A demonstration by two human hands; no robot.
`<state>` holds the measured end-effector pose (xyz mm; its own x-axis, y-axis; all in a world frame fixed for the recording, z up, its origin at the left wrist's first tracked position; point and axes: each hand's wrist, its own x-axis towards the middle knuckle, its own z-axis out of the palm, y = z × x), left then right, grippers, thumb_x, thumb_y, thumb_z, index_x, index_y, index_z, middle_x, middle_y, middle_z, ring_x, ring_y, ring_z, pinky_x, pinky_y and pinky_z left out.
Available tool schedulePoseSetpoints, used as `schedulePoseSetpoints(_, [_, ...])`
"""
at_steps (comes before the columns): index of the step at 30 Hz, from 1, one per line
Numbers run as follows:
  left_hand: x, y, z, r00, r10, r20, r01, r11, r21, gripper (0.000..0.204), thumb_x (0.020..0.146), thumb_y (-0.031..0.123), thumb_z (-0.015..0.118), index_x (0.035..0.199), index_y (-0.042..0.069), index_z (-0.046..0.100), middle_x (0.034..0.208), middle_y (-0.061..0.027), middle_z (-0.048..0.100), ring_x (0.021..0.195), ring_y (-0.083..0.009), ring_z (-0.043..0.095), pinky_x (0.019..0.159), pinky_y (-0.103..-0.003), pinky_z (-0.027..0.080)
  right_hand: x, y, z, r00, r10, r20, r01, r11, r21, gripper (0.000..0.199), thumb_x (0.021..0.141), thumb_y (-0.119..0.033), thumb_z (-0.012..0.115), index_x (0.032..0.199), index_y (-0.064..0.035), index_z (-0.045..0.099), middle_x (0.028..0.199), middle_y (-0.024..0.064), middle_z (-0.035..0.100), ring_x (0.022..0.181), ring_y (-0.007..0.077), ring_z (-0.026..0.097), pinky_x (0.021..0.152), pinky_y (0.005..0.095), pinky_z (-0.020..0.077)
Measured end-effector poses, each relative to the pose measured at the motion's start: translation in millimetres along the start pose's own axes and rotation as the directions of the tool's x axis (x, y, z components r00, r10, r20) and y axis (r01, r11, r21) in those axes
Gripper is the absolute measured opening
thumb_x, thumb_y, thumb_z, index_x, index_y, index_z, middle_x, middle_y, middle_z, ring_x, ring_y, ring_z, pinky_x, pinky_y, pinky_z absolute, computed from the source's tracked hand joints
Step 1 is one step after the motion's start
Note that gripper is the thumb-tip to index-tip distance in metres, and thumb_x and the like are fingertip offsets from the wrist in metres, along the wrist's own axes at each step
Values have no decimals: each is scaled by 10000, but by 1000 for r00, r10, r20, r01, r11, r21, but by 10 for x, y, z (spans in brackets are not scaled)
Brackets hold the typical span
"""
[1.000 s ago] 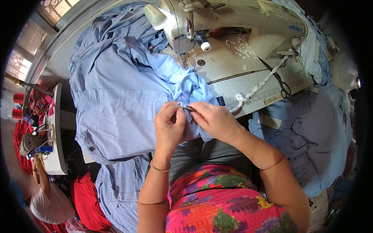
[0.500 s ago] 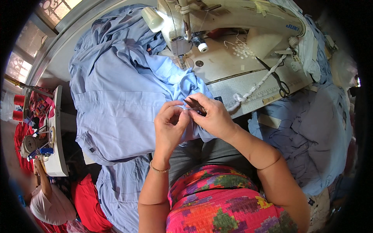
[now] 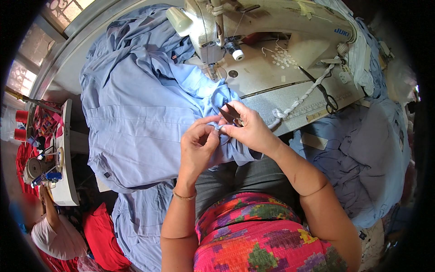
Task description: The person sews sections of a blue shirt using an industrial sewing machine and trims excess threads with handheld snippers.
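Light blue garments (image 3: 140, 136) lie heaped over the left of the sewing table and hang over its front edge above my lap. My left hand (image 3: 197, 143) is closed, thumb and fingertips pinching a bit of the blue fabric. Right beside it, my right hand (image 3: 256, 129) holds dark thread snips (image 3: 228, 117) in its curled fingers, their blades pointing up and to the left. The right thumb also presses near the pinched cloth. What lies exactly between the fingertips is too small to make out.
A sewing machine (image 3: 272, 20) stands beyond my hands, its needle area beside the fabric. White buttons (image 3: 283, 57), black scissors (image 3: 322, 88) and a twisted white cord (image 3: 301, 99) lie on its bed. More blue cloth (image 3: 353, 149) is piled at right. At far left, another person (image 3: 59, 238) works.
My right hand has shifted a little and the snips have turned, so their blades show more, away from the pinched cloth. My left hand stays almost still. The other person has leaned slightly.
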<state>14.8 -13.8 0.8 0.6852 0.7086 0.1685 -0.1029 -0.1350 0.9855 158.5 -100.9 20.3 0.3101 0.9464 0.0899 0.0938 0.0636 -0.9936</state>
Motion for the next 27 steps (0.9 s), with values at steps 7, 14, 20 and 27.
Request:
schedulePoseSetpoints(7, [13,-10,21,999,34,-7,-33,995,93,92,849,2,568,845,-72,624,987,-72,631,739,-63,531,638,-202,428,-98,-58,7,929,-370,-1,293,738,-608,208,866,-84,554,1048,-5,490,912,180,589,849,331,611,699,383,497])
schedulePoseSetpoints(14, [3,14,33,995,98,-14,-93,977,191,98,872,19,574,854,-64,622,967,-84,637,839,-108,543,724,-224,424,-312,-138,88,955,-293,48,227,616,-754,148,881,-120,534,999,-35,507,803,150,593,689,360,606,576,424,497])
schedulePoseSetpoints(20, [1,5,42,992,124,-24,-117,973,201,97,871,23,580,854,-63,620,966,-95,637,849,-128,556,744,-232,432,-310,-120,91,945,-323,60,235,539,-809,107,885,-119,523,953,-36,514,759,148,585,642,344,609,538,412,496])
schedulePoseSetpoints(27, [-9,15,49,994,106,-41,-94,971,222,94,868,19,578,846,-64,616,957,-91,636,837,-128,555,733,-231,432,-315,-144,111,943,-329,55,228,514,-827,82,879,-93,510,932,-31,511,746,148,581,632,339,609,534,406,496])
